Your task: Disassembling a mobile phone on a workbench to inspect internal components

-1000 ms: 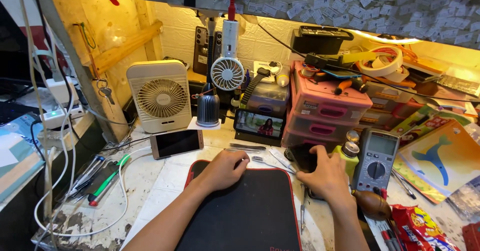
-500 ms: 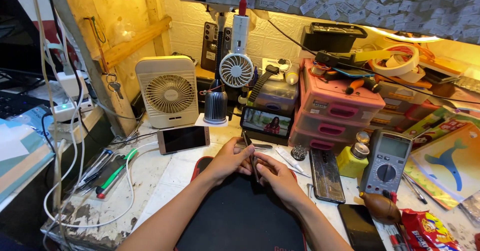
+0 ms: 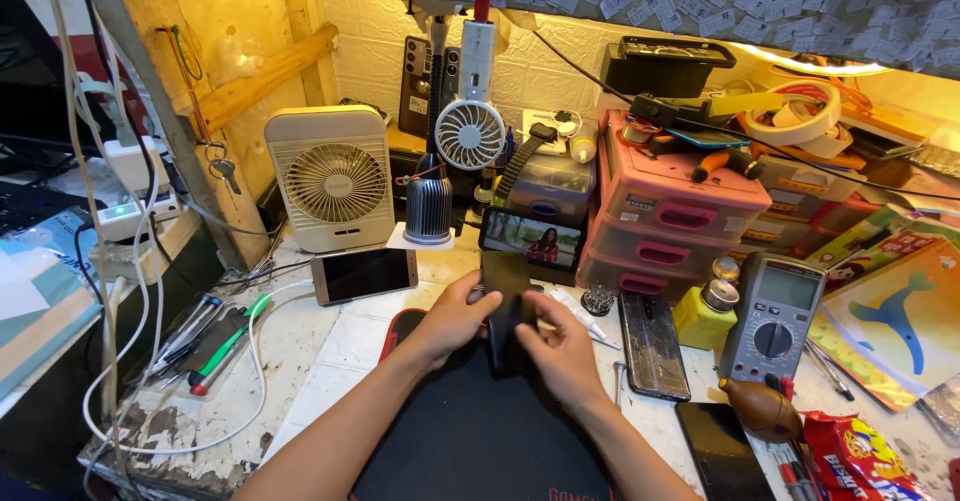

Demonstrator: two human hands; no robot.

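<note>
Both my hands hold a dark phone (image 3: pixel 506 306) upright above the black work mat (image 3: pixel 470 431). My left hand (image 3: pixel 452 319) grips its left edge, and my right hand (image 3: pixel 562 346) grips its right side lower down. A second dark phone (image 3: pixel 652 344) with a worn back lies on the bench just right of my right hand. A rose-gold phone (image 3: pixel 364 274) lies flat to the left of my left hand.
A beige desk fan (image 3: pixel 332 178) and a small white clip fan (image 3: pixel 470 133) stand at the back. A lit phone (image 3: pixel 532 238) leans against pink drawers (image 3: pixel 680 216). A multimeter (image 3: pixel 776 317), yellow bottle (image 3: pixel 706 313), brown blower (image 3: pixel 765 410) and black phone (image 3: pixel 722 451) sit right. Cables and pens (image 3: pixel 215 346) lie left.
My right hand has left the phone by the multimeter and joined my left hand. Both hands have lifted a dark phone off the mat and stood it up.
</note>
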